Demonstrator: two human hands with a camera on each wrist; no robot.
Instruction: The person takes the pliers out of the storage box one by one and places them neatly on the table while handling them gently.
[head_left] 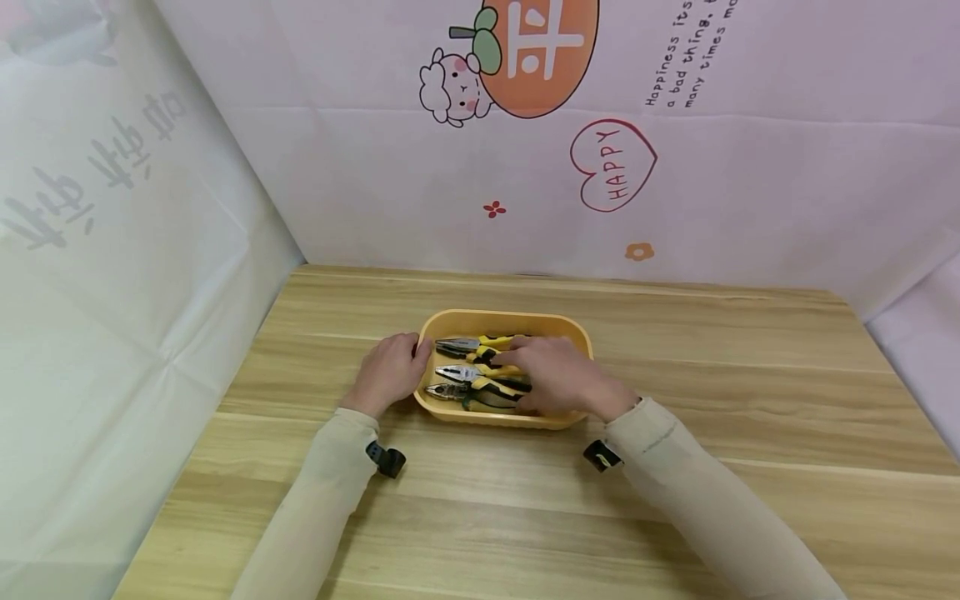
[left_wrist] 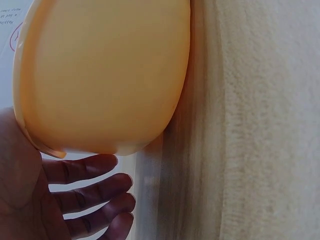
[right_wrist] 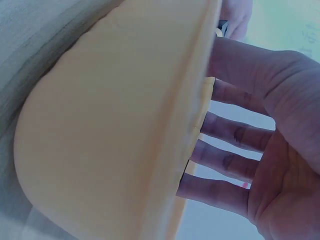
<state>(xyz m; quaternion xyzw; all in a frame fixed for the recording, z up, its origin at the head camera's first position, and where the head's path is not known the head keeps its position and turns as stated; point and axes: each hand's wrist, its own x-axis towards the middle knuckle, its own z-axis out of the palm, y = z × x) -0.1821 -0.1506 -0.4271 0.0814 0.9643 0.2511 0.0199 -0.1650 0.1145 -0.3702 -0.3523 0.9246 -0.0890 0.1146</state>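
A yellow-orange plastic basket (head_left: pixel 487 423) holds several pliers lying side by side, jaws to the left. At the far side are long-nose pliers (head_left: pixel 459 343) with yellow and black handles. Nearer lie combination pliers (head_left: pixel 459 374) with similar handles, then a darker pair of pliers (head_left: pixel 450 391) with dark green handles. My left hand (head_left: pixel 388 372) grips the basket's left end, thumb at the rim and fingers (left_wrist: pixel 95 192) spread along the outside. My right hand (head_left: pixel 558 375) reaches over the near right rim, its fairly straight fingers (right_wrist: pixel 235 132) down among the handles, covering their right ends.
The basket stands on a wood-grain table (head_left: pixel 480 517). Behind it hangs a white printed cloth (head_left: pixel 390 192), with another white cloth (head_left: pixel 127 275) at the left. A dark strap with a small device (head_left: pixel 386 458) is on the left sleeve; a similar device (head_left: pixel 602 456) is at the right wrist.
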